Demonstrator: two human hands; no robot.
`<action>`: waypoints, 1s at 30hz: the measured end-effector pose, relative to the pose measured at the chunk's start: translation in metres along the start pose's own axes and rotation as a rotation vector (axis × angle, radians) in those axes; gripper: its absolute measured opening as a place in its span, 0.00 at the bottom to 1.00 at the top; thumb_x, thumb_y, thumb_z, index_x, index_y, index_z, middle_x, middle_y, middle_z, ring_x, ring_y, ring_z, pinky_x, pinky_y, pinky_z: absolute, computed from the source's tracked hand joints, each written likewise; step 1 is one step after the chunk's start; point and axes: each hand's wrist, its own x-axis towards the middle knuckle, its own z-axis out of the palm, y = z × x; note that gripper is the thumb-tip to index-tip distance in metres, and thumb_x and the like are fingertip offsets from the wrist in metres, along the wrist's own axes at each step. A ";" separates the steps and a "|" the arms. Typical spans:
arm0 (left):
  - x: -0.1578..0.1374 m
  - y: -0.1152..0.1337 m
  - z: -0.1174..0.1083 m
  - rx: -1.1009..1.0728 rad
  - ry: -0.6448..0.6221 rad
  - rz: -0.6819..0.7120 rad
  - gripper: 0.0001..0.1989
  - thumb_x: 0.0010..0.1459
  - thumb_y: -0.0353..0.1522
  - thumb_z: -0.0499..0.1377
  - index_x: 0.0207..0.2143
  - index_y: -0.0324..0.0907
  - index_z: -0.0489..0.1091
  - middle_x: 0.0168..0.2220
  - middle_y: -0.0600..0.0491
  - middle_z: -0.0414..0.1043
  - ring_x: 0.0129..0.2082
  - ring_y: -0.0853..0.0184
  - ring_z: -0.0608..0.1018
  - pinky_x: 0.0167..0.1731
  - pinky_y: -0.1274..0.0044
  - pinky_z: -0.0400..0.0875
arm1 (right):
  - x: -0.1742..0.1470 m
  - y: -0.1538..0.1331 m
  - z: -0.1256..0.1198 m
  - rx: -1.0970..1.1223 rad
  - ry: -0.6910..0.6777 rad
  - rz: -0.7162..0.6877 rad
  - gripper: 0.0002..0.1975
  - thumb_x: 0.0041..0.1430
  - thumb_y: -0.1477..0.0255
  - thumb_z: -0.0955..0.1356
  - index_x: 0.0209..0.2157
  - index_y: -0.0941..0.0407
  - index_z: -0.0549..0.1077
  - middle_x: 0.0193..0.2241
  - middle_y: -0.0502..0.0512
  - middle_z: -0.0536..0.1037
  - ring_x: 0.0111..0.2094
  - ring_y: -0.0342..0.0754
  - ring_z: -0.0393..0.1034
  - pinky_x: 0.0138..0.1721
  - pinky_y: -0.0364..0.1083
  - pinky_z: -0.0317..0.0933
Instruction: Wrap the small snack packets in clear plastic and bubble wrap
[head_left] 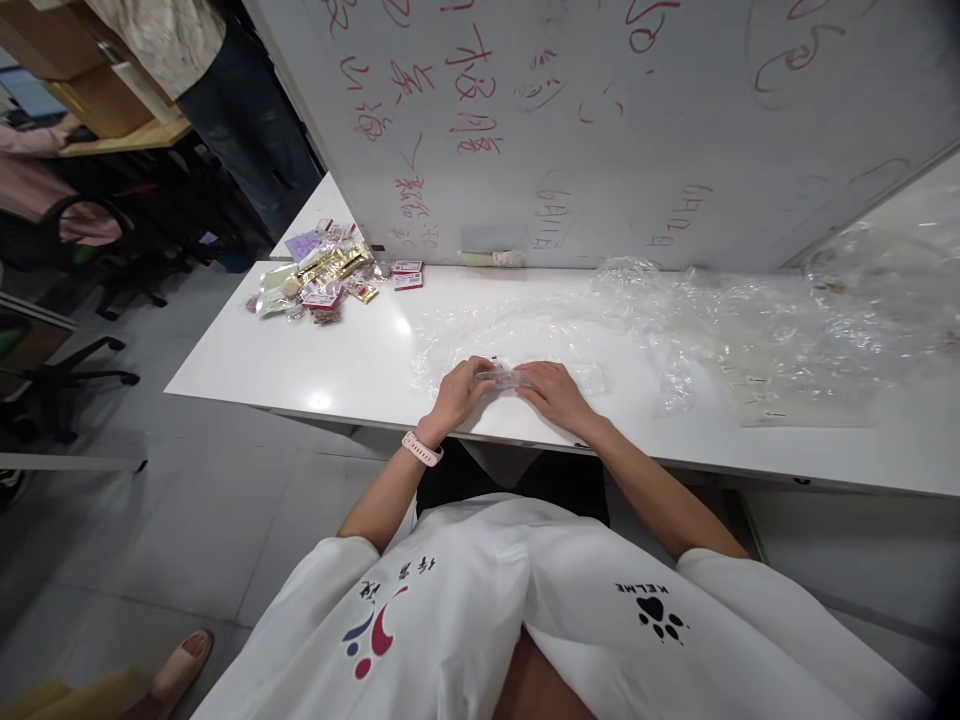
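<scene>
Near the front edge of the white table [360,350], a clear plastic bag [504,378] lies between my two hands. My left hand [461,390], with a pale pink band on the wrist, has its fingers curled onto the bag's left part. From the other side, my right hand [553,393] presses its bent fingers on the right part. What the bag holds, if anything, I cannot make out. More crinkled clear plastic [495,325] spreads flat just behind both hands.
At the table's left end sits a heap of small packets [322,270], with red-and-white cards [409,275] beside it. Clear plastic bags [795,340] pile up on the right. A whiteboard [570,130] with red writing stands behind. A person [232,100] stands at upper left.
</scene>
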 end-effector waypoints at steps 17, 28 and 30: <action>0.066 0.006 -0.005 0.376 0.004 -0.139 0.07 0.59 0.32 0.64 0.39 0.41 0.71 0.42 0.45 0.77 0.43 0.56 0.77 0.42 0.66 0.70 | 0.049 0.007 -0.021 -0.240 0.138 0.253 0.15 0.68 0.66 0.63 0.47 0.56 0.78 0.46 0.65 0.78 0.49 0.61 0.68 0.49 0.57 0.59; -0.006 -0.012 0.012 0.404 -0.024 0.168 0.24 0.65 0.38 0.58 0.61 0.42 0.61 0.59 0.41 0.70 0.55 0.54 0.74 0.53 0.64 0.68 | 0.007 0.006 0.012 -0.112 -0.041 -0.035 0.25 0.71 0.60 0.60 0.66 0.47 0.62 0.65 0.57 0.66 0.60 0.57 0.64 0.56 0.57 0.60; 0.005 -0.012 0.008 0.420 -0.010 0.090 0.18 0.67 0.38 0.57 0.56 0.42 0.67 0.48 0.43 0.77 0.46 0.56 0.78 0.45 0.68 0.70 | 0.014 0.006 0.007 -0.133 -0.008 0.008 0.21 0.72 0.63 0.57 0.58 0.50 0.71 0.56 0.58 0.75 0.52 0.56 0.70 0.51 0.54 0.62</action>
